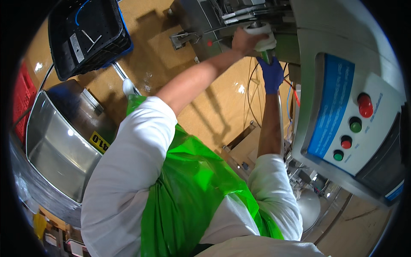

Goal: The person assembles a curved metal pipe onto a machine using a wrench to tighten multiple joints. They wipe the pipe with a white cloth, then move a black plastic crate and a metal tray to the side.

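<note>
Up at the machine, my bare left hand [245, 41] grips the side of a white roll [266, 42] that sits around a metal shaft [255, 25]. Its thumb lies across the roll, and some of the fingers are hidden. Just below, my right hand [272, 77], in a blue glove, closes on a narrow green piece [266, 56] under the roll. What kind of piece it is cannot be made out.
A control panel [342, 124] with red and green buttons stands close on the right. At left are a black crate [87, 38] holding metal parts, a steel tub [64, 145] and a red crate [25, 98]. Cables [250, 85] hang beside my right arm.
</note>
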Demonstrator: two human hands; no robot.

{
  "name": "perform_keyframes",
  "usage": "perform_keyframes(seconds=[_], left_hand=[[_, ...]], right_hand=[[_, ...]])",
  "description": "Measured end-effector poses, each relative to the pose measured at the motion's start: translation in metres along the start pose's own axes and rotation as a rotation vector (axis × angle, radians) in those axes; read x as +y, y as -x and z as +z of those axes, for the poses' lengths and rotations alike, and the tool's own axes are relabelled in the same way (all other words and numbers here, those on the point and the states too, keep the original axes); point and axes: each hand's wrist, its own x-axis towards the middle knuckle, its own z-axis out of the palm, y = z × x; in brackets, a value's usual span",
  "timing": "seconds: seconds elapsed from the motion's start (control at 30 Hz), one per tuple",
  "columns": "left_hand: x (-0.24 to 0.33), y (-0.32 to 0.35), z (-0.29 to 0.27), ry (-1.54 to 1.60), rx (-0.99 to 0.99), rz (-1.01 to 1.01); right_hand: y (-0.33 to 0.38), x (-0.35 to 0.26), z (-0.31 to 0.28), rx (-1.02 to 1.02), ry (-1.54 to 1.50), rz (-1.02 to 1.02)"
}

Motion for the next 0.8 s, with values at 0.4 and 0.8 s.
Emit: perform_keyframes(seconds=[0.4,0.8], left_hand=[[0.003,0.005,0.018,-0.372,0.12,-0.119],[-0.106,0.082,-0.124,-1.078,-0.81,0.341]], right_hand=[[-0.031,0.001,-0.011,-0.003,-0.093,-0.031],[0.06,0.036,-0.044,0.107,-0.093,-0.151]])
